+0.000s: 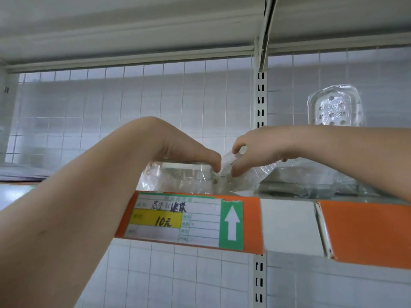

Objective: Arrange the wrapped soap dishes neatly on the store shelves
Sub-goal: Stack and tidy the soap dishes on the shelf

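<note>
Clear plastic wrap covers the soap dish [182,174] I am handling at the centre of the frame; it lies flat near the front edge of the shelf [289,221], just above the price label [173,218].

Progress, as judged from the present layout:
1. One wrapped dish [333,105] stands upright against the wire grid at upper right. I count it as placed.
2. More wrapped stock [311,178] lies flat at right of centre, behind my right forearm. How many pieces it holds I cannot tell.
3. The centre dish is on the shelf but not yet settled. Its loose wrap bunches between my hands.
4. The left part of the shelf carries no dishes that I can see, so most of the arranging appears to remain.

Hand pose: both forearms reach upward and meet at the centre. My left hand [189,152] is bent down at the wrist, fingers curled together over the dish's right end. My right hand [251,152] pinches the bunched wrap [229,165] between thumb and curled fingers. The two sets of fingertips nearly touch.
</note>
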`<action>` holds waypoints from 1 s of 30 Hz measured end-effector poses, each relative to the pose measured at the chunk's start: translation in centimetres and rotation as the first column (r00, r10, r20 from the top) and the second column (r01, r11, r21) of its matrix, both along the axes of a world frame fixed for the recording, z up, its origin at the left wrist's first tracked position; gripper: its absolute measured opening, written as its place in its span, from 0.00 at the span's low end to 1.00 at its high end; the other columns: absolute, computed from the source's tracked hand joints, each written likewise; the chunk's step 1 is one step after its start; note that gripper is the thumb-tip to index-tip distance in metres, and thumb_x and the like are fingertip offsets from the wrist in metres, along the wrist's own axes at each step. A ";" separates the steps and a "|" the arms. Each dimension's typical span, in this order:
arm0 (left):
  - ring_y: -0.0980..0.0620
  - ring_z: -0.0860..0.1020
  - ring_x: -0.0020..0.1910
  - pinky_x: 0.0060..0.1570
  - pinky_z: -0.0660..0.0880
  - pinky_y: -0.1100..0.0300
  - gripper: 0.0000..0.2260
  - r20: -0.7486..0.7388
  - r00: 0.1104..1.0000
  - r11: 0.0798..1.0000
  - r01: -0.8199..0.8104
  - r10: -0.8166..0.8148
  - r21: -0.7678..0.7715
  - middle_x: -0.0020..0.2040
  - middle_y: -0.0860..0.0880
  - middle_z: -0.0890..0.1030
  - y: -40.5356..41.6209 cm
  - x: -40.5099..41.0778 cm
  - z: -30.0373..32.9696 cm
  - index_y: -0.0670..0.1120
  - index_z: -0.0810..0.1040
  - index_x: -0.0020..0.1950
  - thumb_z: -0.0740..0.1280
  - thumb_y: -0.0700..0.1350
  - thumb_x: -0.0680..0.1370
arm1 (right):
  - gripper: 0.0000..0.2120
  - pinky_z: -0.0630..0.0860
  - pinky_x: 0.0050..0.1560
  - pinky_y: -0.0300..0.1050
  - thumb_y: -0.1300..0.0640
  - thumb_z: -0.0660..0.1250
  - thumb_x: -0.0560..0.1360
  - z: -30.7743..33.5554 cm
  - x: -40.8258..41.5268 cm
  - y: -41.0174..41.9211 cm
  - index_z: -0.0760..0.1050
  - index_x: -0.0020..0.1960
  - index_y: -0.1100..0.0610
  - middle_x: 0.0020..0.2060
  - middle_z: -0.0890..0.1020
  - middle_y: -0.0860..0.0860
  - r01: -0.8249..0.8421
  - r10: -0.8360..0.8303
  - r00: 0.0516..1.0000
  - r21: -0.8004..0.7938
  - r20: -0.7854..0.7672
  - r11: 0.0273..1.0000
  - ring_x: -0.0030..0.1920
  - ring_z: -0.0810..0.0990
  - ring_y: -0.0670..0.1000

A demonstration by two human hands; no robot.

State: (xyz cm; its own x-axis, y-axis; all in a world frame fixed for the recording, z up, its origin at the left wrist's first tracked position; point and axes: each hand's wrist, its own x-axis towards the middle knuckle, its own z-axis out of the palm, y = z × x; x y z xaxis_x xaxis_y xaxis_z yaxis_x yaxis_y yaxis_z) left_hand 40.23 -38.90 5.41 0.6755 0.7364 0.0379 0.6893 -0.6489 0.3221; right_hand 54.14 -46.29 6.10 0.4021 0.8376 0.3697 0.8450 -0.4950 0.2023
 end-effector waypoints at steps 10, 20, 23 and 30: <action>0.38 0.68 0.65 0.60 0.67 0.49 0.31 0.566 0.791 0.848 -0.120 -0.232 0.516 0.71 0.44 0.64 -0.7 1.5 0.5 0.54 0.62 0.73 0.64 0.62 0.72 | 0.35 0.66 0.62 0.47 0.44 0.70 0.66 2.0 0.1 -8.4 0.64 0.70 0.48 0.67 0.65 0.55 -0.190 0.033 0.965 0.606 0.261 0.773 0.66 0.67 0.57; 0.46 0.64 0.69 0.65 0.61 0.59 0.38 0.563 0.370 0.665 0.268 -0.739 0.697 0.73 0.45 0.61 -18.4 5.4 -2.4 0.53 0.64 0.72 0.60 0.60 0.62 | 0.35 0.66 0.66 0.50 0.41 0.63 0.63 -5.1 -0.7 -29.2 0.66 0.69 0.51 0.66 0.65 0.53 -0.112 -0.309 0.897 0.838 0.317 0.534 0.65 0.67 0.52; 0.50 0.65 0.68 0.62 0.61 0.64 0.37 0.515 0.288 0.589 0.330 -0.807 0.738 0.71 0.47 0.63 -24.8 7.9 -4.1 0.53 0.66 0.71 0.61 0.59 0.62 | 0.37 0.64 0.63 0.41 0.38 0.61 0.62 -7.9 0.5 -36.3 0.67 0.68 0.51 0.65 0.66 0.53 -0.060 -0.359 0.892 0.859 0.274 0.508 0.64 0.68 0.51; 0.51 0.63 0.70 0.66 0.59 0.63 0.39 0.528 0.225 0.560 0.514 -0.819 0.649 0.72 0.48 0.61 -40.1 15.9 -9.3 0.56 0.64 0.71 0.61 0.61 0.60 | 0.37 0.64 0.61 0.42 0.38 0.62 0.60 -13.5 5.1 -52.0 0.67 0.68 0.50 0.63 0.65 0.49 0.080 -0.398 0.908 0.880 0.129 0.468 0.64 0.67 0.51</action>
